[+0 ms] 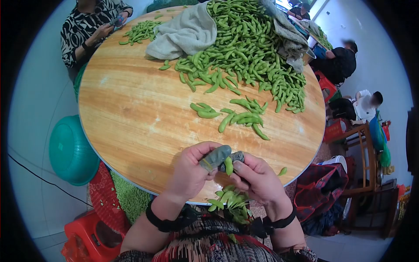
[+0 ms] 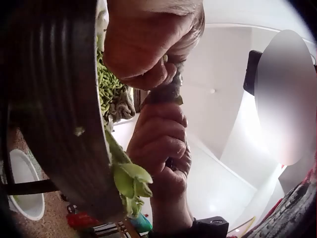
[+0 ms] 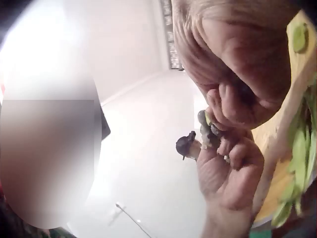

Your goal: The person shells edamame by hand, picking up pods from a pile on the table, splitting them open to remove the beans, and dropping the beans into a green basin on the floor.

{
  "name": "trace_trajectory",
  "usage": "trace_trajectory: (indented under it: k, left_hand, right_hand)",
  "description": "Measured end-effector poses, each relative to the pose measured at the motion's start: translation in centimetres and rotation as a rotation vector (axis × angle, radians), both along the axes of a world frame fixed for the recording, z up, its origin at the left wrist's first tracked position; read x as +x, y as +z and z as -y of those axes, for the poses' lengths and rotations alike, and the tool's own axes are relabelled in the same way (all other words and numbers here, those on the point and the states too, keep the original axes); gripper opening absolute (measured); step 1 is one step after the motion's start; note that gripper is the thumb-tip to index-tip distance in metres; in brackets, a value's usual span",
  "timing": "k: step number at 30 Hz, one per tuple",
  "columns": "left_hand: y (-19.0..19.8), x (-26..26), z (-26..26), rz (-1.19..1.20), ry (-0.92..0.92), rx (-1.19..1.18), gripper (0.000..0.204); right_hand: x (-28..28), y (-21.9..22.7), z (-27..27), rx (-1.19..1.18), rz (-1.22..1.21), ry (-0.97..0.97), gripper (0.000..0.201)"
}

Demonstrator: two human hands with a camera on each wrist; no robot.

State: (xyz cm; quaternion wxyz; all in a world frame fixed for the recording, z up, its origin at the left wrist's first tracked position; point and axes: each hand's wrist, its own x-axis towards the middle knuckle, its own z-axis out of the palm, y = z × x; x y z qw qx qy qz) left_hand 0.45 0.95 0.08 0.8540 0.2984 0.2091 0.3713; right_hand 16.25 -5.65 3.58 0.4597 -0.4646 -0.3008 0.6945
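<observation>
Over the table's near edge, both hands meet at one green soybean pod [image 1: 228, 166]. My right hand [image 1: 261, 177] pinches the pod between thumb and fingers, and a dark speckled finger cover [image 1: 238, 156] shows behind it. Curled against the pod from the other side is my left hand [image 1: 194, 168], wearing a grey-green cover [image 1: 217, 157] on its thumb. In the left wrist view the right hand's fingers [image 2: 158, 134] are tightly curled. Below the hands, a small heap of opened pods [image 1: 231, 203] lies at the table's edge.
A large pile of soybean pods [image 1: 244, 43] covers the far side of the round wooden table [image 1: 126, 100], beside a pale cloth sack [image 1: 187, 32]. Several loose pods [image 1: 244, 118] lie nearer. A green basin [image 1: 72, 150] and red stool [image 1: 94, 236] stand left. People sit around.
</observation>
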Motion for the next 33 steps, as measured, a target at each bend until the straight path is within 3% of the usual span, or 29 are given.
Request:
trace_trajectory:
  k: [1,3,4,8,10,12,17,19,20,24,26,28,33]
  left_hand:
    - [-0.3,0.3,0.0,0.000,0.004,0.005,0.022]
    - [-1.0,1.0,-0.1,-0.310,0.171,0.378,0.026]
    - [-0.9,0.9,-0.1,-0.310,0.172,0.378,0.026]
    - [-1.1,0.8,-0.2,-0.322,0.196,0.334,0.027]
    - [-0.9,0.6,-0.5,-0.291,0.195,0.296,0.027]
    - [-0.7,0.1,-0.8,-0.056,0.065,-0.014,0.028]
    - [-0.7,0.3,-0.5,-0.027,0.177,-0.119,0.026]
    - [-0.6,0.4,-0.3,-0.076,0.244,-0.121,0.027]
    - [-0.7,0.3,-0.3,-0.104,0.260,-0.100,0.026]
    - [-1.2,-0.1,-0.5,-0.182,0.300,0.033,0.024]
    - [-1.1,-0.1,-0.6,-0.189,0.296,0.014,0.023]
    - [-1.1,-0.2,-0.7,-0.198,0.291,-0.006,0.023]
    - [-1.5,-0.7,-1.1,-0.076,0.240,-0.019,0.024]
  right_hand:
    - [-0.4,-0.2,-0.1,0.005,0.000,0.004,0.013]
    - [-1.1,-0.7,-0.2,0.496,0.950,-0.062,0.013]
    - [-1.4,0.2,-0.4,0.460,1.087,-0.035,0.013]
    - [0.2,-1.5,-1.8,0.343,0.831,-0.017,0.014]
    - [0.6,-1.4,-2.3,0.162,0.460,-0.034,0.015]
    - [0.2,-1.2,-2.3,0.227,0.548,-0.032,0.015]
    - [-2.1,-1.0,-2.1,0.536,0.873,-0.042,0.015]
    - [-3.5,-0.4,-2.2,0.617,1.310,-0.038,0.017]
    - [-4.0,-0.3,-2.2,0.637,1.343,-0.032,0.018]
    - [-3.7,-0.2,-2.3,0.628,1.298,-0.007,0.018]
    - [-3.0,-0.5,-2.6,0.490,1.069,-0.005,0.019]
    - [-3.2,-0.8,-2.6,0.518,1.053,-0.032,0.019]
    - [-2.6,-1.8,-2.9,0.500,0.887,-0.100,0.018]
